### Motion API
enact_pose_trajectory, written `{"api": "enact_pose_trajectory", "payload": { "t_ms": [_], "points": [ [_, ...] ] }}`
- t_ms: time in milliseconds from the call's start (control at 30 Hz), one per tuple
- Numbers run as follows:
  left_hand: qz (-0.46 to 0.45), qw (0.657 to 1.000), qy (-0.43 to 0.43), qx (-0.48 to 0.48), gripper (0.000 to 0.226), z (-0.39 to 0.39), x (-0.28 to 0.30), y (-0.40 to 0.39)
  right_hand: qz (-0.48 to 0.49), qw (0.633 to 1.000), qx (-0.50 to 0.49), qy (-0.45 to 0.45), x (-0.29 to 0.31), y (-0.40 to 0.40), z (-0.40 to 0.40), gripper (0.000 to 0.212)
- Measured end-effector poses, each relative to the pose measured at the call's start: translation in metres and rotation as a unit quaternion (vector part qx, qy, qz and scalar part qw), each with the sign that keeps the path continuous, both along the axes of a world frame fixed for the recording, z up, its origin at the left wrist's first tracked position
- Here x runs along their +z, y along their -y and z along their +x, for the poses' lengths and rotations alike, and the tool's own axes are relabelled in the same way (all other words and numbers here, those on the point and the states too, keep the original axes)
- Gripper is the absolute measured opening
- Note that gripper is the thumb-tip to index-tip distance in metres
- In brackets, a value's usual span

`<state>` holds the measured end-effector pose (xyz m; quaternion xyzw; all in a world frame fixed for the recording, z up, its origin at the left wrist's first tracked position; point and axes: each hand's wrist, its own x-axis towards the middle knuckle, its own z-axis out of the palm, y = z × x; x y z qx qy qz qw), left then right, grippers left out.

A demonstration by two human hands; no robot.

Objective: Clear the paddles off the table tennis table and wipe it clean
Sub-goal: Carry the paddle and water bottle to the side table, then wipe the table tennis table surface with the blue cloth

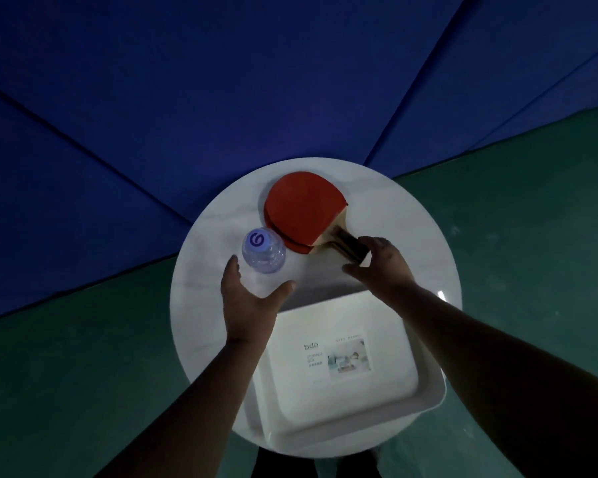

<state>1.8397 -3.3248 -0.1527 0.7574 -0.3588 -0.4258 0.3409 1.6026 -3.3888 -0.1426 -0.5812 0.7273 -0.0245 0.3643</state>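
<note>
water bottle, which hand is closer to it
Left. The left hand is open just below the water bottle, fingers spread either side of it. The right hand is off to the bottle's right, at the handles of the paddles.

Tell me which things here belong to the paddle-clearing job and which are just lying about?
Job: stacked red paddles; right hand on their handles; left hand, open.
Lying about: water bottle; white storage box; round white table.

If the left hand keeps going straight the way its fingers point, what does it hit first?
Most likely the water bottle: the left hand is open, fingers and thumb spread just short of it on the round white table. Height is hard to judge from above.
</note>
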Motion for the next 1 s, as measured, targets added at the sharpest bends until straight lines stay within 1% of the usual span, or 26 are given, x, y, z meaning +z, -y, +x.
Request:
{"api": "enact_pose_trajectory", "payload": {
  "t_ms": [67,167,233,300,400,433,533,633,667,733,767,867,933,1000],
  "points": [
    [0.027,1.0,0.006,-0.001,0.11,-0.004,0.01,-0.019,-0.001,1.0,-0.013,0.012,0.019,-0.022,-0.006,0.067],
    [0.04,0.999,0.023,-0.028,0.103,-0.014,0.031,-0.043,-0.004,0.999,-0.044,0.03,0.046,-0.06,-0.019,0.073],
    [0.042,0.997,0.03,-0.063,0.096,-0.026,0.048,-0.056,-0.015,0.996,-0.076,0.042,0.066,-0.09,-0.031,0.074],
    [0.035,0.992,0.039,-0.116,0.081,-0.042,0.066,-0.073,-0.029,0.991,-0.112,0.059,0.084,-0.127,-0.045,0.073],
    [0.012,0.975,0.041,-0.218,0.046,-0.074,0.088,-0.099,-0.041,0.98,-0.173,0.087,0.11,-0.19,-0.072,0.072],
    [0.013,0.968,0.034,-0.247,0.039,-0.086,0.095,-0.109,-0.046,0.976,-0.189,0.093,0.118,-0.213,-0.082,0.071],
    [0.011,0.943,0.02,-0.333,0.033,-0.128,0.117,-0.143,-0.067,0.968,-0.226,0.086,0.142,-0.292,-0.114,0.069],
    [-0.004,0.908,0.016,-0.418,0.031,-0.181,0.145,-0.192,-0.096,0.957,-0.26,0.082,0.161,-0.385,-0.149,0.068],
    [-0.013,0.893,0.021,-0.449,0.031,-0.206,0.157,-0.217,-0.104,0.95,-0.282,0.083,0.17,-0.426,-0.164,0.068],
    [-0.021,0.876,0.019,-0.482,0.034,-0.235,0.169,-0.249,-0.117,0.94,-0.307,0.091,0.179,-0.478,-0.18,0.068],
    [-0.025,0.86,0.015,-0.51,0.036,-0.257,0.177,-0.274,-0.126,0.929,-0.335,0.091,0.184,-0.514,-0.191,0.068],
    [-0.031,0.797,-0.006,-0.603,0.035,-0.328,0.199,-0.364,-0.144,0.89,-0.425,0.083,0.2,-0.634,-0.221,0.066],
    [-0.032,0.746,-0.021,-0.664,0.035,-0.368,0.208,-0.42,-0.145,0.861,-0.483,0.072,0.208,-0.708,-0.232,0.066],
    [-0.022,0.699,-0.032,-0.714,0.035,-0.403,0.215,-0.47,-0.146,0.819,-0.55,0.073,0.218,-0.774,-0.236,0.072]
  ]
}}
